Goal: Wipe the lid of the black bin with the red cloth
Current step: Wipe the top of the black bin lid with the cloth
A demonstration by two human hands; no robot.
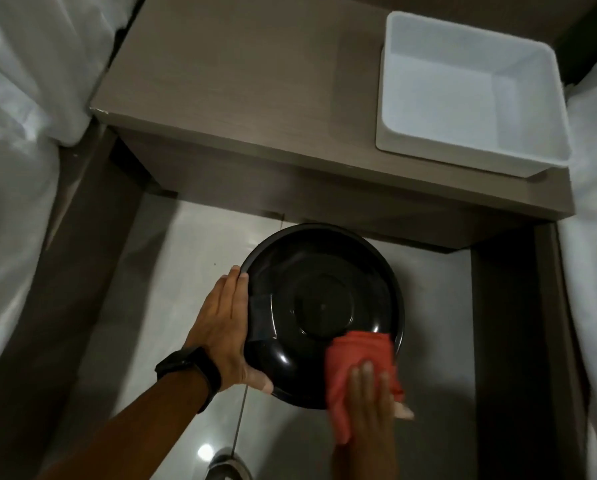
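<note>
A round, glossy black bin lid (324, 306) faces up on a bin that stands on the pale tiled floor. My left hand (226, 327), with a black watch on the wrist, lies flat against the lid's left rim, thumb hooked under its near edge. The red cloth (356, 355) is pressed onto the lid's near right part, and my right hand (369, 403) lies flat on top of it, blurred. The bin's body is hidden under the lid.
A brown wooden bedside table (255, 98) stands just behind the bin, with a white plastic tub (473, 98) on its right side. White bedding (16, 133) flanks the narrow gap on the left and more bedding (594, 237) on the right. Dark bed frames line both sides.
</note>
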